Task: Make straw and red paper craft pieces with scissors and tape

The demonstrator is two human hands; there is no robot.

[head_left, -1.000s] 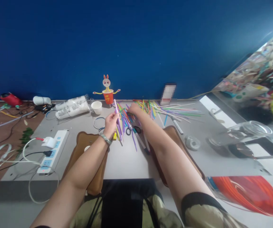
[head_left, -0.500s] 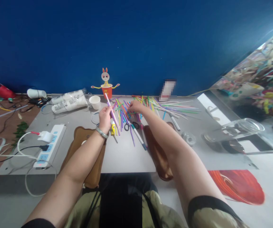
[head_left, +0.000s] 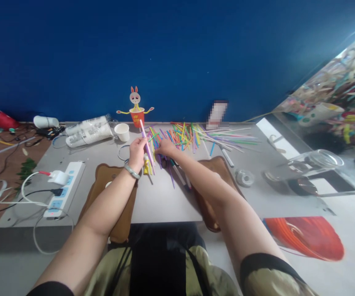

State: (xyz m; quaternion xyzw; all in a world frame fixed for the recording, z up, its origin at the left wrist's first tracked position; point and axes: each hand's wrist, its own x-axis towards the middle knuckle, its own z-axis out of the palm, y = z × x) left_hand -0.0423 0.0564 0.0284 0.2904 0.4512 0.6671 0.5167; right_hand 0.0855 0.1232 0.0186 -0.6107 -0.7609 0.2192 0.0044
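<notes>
My left hand (head_left: 137,154) is closed around a few long purple and pale pink straws (head_left: 149,152), which lean upright over the table. My right hand (head_left: 166,148) reaches down at the near left side of a loose pile of coloured straws (head_left: 182,135). Its fingers are curled, and what lies between them is hidden. Just below the held straws is a small yellow tube (head_left: 146,166). Behind my left hand stand a white paper cup (head_left: 122,132) and a red cup (head_left: 137,118) with a paper rabbit head (head_left: 135,98) and yellow arms.
Bagged cups (head_left: 89,133) and a power strip (head_left: 64,189) lie on the left. Brown padded cases (head_left: 103,185) rest under both forearms. A roll of clear tape (head_left: 244,178) and a tall glass jar (head_left: 303,166) are on the right. The blue wall (head_left: 177,61) rises behind.
My right hand has moved left and nearer to me, from the middle of the straw pile to its left edge. My left hand still holds its straws in nearly the same place.
</notes>
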